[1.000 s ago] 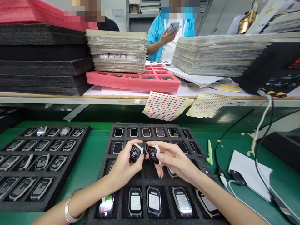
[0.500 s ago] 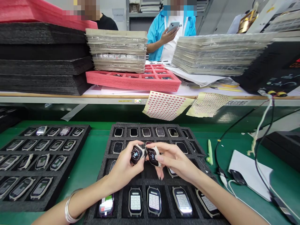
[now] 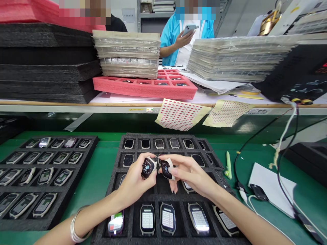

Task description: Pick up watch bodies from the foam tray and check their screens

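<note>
Above the middle of a black foam tray, my two hands each grip a smartwatch body without a strap. My left hand is closed around one smartwatch, its lit dark screen tilted toward me. Pinched in my right hand is a second smartwatch with a pale case and lit screen. The two watches are held close side by side. Beneath them, the tray's pockets hold several more watches, and the front row, including a lit watch, shows white grids on the screens. My hands hide some middle pockets.
Another foam tray of watches lies at left. Cables, a light green stick and white paper are at right. The shelf bears black foam, a pink tray and stacked trays. A person in blue holds a phone.
Both hands keep hold of their watches, with only a very slight shift of them to the left and a small turn of the screens. Trays are unchanged.
</note>
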Action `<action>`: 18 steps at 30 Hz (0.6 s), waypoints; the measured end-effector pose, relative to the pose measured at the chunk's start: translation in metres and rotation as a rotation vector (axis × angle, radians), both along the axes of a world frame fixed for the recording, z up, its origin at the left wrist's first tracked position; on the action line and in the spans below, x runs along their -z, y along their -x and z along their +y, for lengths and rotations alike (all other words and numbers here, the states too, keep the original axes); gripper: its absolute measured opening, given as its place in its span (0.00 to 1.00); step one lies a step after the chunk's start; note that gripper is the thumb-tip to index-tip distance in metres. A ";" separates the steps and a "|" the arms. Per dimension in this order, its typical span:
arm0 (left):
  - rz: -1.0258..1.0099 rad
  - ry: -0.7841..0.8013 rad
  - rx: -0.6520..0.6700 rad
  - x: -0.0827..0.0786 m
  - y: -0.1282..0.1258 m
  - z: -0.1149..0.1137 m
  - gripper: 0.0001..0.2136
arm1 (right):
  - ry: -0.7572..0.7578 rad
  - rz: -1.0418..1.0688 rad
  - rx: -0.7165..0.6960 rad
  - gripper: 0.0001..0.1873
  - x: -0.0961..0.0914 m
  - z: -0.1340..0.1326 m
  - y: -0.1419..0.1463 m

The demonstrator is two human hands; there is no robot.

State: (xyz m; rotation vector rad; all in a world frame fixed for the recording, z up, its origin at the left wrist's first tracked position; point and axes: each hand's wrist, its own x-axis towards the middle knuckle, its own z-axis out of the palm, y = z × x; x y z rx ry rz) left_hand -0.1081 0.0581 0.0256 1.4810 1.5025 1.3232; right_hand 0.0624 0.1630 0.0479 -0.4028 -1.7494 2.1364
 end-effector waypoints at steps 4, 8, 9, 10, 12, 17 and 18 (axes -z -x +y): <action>-0.010 -0.006 0.002 -0.001 0.000 0.000 0.16 | 0.004 0.008 0.041 0.25 -0.001 -0.001 0.000; 0.014 -0.014 -0.025 -0.002 0.000 -0.001 0.15 | 0.024 0.027 0.063 0.24 -0.002 -0.002 -0.001; 0.016 -0.011 -0.025 -0.002 0.000 -0.001 0.15 | 0.029 0.031 0.058 0.24 -0.002 -0.002 -0.001; 0.018 -0.008 -0.022 -0.002 0.000 -0.001 0.15 | 0.032 0.032 0.051 0.24 -0.002 -0.002 -0.001; 0.024 0.001 -0.012 -0.001 0.001 -0.001 0.15 | 0.035 0.022 0.032 0.23 -0.002 -0.002 -0.001; 0.007 0.039 -0.023 0.003 0.002 0.003 0.15 | 0.093 0.021 -0.013 0.24 0.000 0.000 -0.001; -0.021 0.052 -0.031 0.003 0.002 0.004 0.15 | 0.108 0.024 -0.021 0.24 0.000 0.000 -0.001</action>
